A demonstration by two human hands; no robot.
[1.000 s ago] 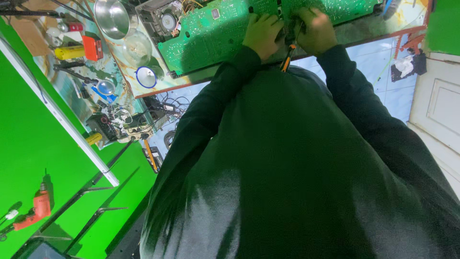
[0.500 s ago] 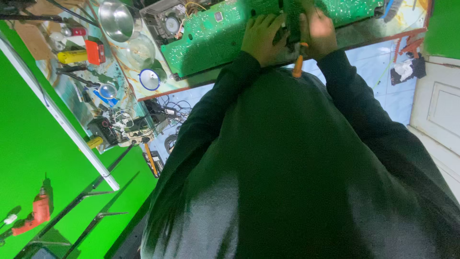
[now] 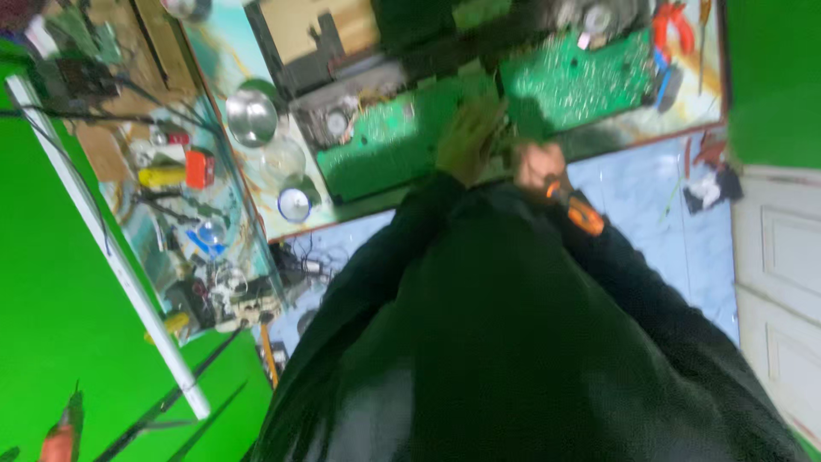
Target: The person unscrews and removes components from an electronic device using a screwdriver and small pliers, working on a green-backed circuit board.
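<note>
Gripping an orange-and-black screwdriver [image 3: 575,205] in a closed fist, the right hand [image 3: 537,164] sits at the near edge of the long green circuit board [image 3: 393,150], the tool's handle slanting back toward the person's dark sleeve, probably so its tip can meet the board. The left hand [image 3: 469,137] lies flat on the board just beside the right one, fingers spread and empty, seemingly steadying it; motion blur makes the exact contact hard to judge. The board is wide, bright green, flecked with small pale components, and lies flat on the workbench [image 3: 256,205]. Left of the board stand a steel bowl [image 3: 251,115] and a small round tin [image 3: 295,205]. Right of it rest red-handled pliers [image 3: 674,21].
</note>
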